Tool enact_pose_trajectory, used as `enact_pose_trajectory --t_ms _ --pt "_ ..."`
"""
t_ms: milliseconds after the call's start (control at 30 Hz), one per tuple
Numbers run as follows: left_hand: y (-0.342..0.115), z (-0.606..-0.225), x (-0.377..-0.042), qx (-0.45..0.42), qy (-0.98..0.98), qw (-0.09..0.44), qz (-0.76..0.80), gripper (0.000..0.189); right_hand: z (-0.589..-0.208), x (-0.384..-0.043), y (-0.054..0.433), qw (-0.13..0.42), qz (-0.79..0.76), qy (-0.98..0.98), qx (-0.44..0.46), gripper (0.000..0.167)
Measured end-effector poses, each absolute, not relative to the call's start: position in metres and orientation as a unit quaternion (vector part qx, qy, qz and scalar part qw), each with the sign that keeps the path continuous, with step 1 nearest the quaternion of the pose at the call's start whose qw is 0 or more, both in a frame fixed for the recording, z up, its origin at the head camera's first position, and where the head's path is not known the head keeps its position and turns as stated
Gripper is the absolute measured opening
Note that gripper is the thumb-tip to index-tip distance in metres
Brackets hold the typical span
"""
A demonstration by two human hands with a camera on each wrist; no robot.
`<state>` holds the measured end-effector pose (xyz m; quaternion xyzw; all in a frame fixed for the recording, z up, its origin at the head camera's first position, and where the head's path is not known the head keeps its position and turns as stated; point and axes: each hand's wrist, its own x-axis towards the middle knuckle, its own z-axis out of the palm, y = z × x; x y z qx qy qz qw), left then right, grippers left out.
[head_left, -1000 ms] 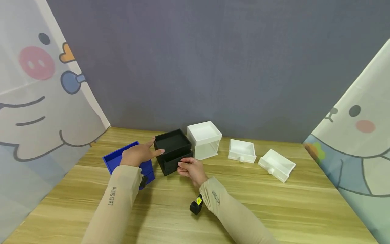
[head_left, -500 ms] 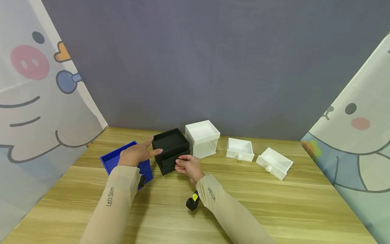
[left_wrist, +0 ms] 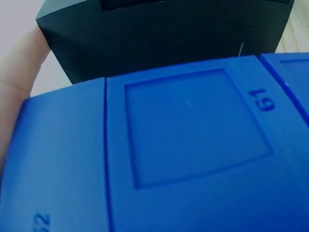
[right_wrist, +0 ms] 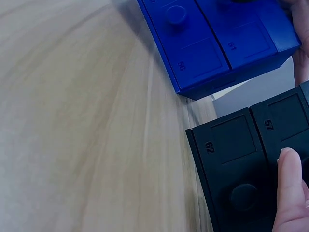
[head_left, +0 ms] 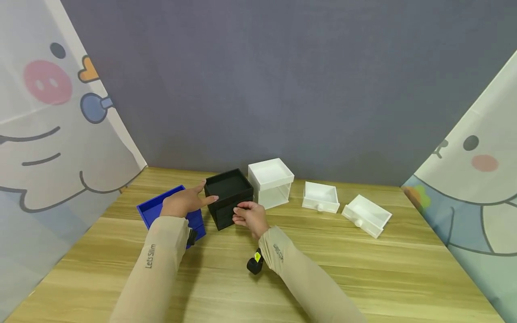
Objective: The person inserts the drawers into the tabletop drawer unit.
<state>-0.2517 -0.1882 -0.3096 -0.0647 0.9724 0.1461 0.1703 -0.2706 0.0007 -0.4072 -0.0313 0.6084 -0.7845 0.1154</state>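
A small black drawer cabinet (head_left: 228, 186) stands on the wooden table, its top a shallow tray. My left hand (head_left: 180, 202) rests against its left side, index finger and thumb straight and spread at the rim. At the cabinet's front, my right hand (head_left: 252, 218) pinches the upper drawer's knob, mostly hidden by the fingers. That drawer (right_wrist: 288, 113), marked 57, sits beside the drawer marked 62 (right_wrist: 231, 140) in the right wrist view, both fronts nearly level. A blue drawer cabinet (head_left: 156, 206) lies under my left hand and wrist, its numbered fronts (left_wrist: 193, 130) filling the left wrist view.
Right behind the black cabinet stands a white cabinet frame (head_left: 271, 181), its front without drawers. Two loose white drawers with round knobs, one nearer the middle (head_left: 321, 194) and one farther right (head_left: 367, 214), lie on the table (head_left: 323, 260). A grey partition (head_left: 282, 89) rises behind.
The black upper drawer, partly pulled out one second ago, has slid back into its cabinet under my right hand. My left hand has stayed on the cabinet's side.
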Motion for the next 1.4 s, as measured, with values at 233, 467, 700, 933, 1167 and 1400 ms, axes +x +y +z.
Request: enact_pose_trajectory --t_ms 233,467,700,933,1167,1400 --pt "-0.186 -0.307 -0.259 -0.064 0.974 0.170 0.136 0.093 -0.399 -0.272 0.005 0.117 -0.783 0.610 -0.032 0.018" --pt "-0.185 -0.302 -0.260 -0.080 0.979 0.163 0.088 0.089 -0.393 -0.283 0.040 0.191 -0.734 0.649 -0.047 0.036" --pt "-0.172 -0.287 -0.265 -0.048 0.997 0.033 0.057 0.079 -0.387 -0.299 0.119 0.150 -0.709 0.689 -0.028 0.044" --pt "-0.146 -0.292 -0.302 0.011 0.984 -0.097 0.151 0.061 -0.394 -0.301 0.193 0.110 -0.690 0.715 0.031 0.046" --pt "-0.126 -0.312 -0.329 0.006 0.986 -0.067 0.150 0.060 -0.405 -0.293 0.233 0.114 -0.685 0.714 0.087 0.045" --pt "-0.103 -0.317 -0.337 0.034 0.996 -0.043 0.065 0.069 -0.411 -0.290 0.245 0.111 -0.699 0.694 0.133 0.032"
